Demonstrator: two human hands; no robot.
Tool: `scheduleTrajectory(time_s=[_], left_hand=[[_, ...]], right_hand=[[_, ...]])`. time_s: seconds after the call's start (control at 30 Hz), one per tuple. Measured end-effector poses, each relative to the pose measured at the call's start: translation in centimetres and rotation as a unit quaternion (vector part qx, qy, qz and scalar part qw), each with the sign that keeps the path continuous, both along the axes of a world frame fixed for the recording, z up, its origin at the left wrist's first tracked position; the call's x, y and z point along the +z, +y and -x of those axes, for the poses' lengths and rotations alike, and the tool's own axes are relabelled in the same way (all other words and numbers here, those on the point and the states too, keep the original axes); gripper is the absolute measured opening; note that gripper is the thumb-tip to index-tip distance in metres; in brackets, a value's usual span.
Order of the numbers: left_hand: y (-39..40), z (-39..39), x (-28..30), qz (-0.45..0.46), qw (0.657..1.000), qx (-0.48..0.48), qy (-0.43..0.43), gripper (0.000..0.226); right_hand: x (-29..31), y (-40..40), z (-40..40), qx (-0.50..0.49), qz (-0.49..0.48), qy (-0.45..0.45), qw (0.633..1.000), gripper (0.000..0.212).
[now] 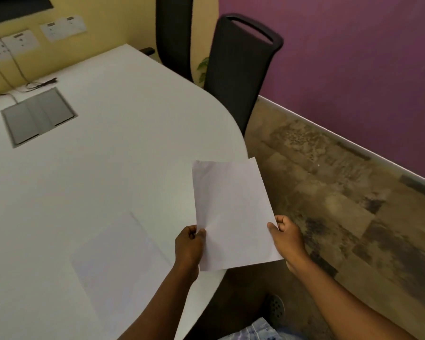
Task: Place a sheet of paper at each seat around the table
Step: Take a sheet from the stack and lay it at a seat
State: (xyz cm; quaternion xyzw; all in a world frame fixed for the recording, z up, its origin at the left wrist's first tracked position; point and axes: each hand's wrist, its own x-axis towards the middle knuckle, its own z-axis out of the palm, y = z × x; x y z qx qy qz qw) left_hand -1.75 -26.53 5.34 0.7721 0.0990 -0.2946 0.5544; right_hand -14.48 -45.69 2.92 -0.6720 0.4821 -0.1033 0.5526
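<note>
Fingers (281, 223) of my right hand (288, 238) are curled and pinching the right edge of the held sheet (233, 212), thumb on top; my left hand (189, 244) is likewise clenched on the sheet's left edge, thumb pressed against the paper. I hold the held sheet in the air, tilted, partly above the table's (96, 168) rounded right edge and partly out over the floor (341, 204). A second sheet (118, 256) lies flat on the table near its front edge, just left of my left forearm. Toward the table's far left I see a grey cable hatch (38, 116) set into the surface, with cables (34, 85) trailing from the far edge. Two dark chairs (241, 67) stand at the table's far right edge, against the purple wall (354, 57).
</note>
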Motion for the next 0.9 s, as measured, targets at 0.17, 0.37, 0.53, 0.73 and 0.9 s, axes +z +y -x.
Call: scheduleTrajectory(time_s=[0.17, 0.37, 0.53, 0.73, 0.9], left_hand=[[-9.7, 1.8, 0.3, -0.016, 0.999, -0.043, -0.007, 0.021], [-19.8, 3.1, 1.1, -0.010, 0.994, -0.105, -0.020, 0.030], [-27.0, 2.4, 1.1, 0.006, 0.990, -0.137, -0.019, 0.024], [-36.5, -1.6, 0.4, 0.024, 0.985, -0.167, -0.042, 0.009], [-44.9, -6.7, 0.3, 0.032, 0.984, -0.173, -0.022, 0.011]], right_hand=[[0.0, -8.7, 3.0, -0.036, -0.008, -0.005, 0.999, 0.014], [1.3, -17.7, 5.8, -0.093, 0.010, -0.013, 0.996, 0.019], [1.8, -23.9, 6.2, -0.144, 0.010, -0.022, 0.989, 0.018], [1.6, -32.2, 3.7, -0.167, 0.024, -0.013, 0.986, 0.013], [2.1, -39.9, -0.7, -0.178, 0.021, -0.032, 0.983, 0.009]])
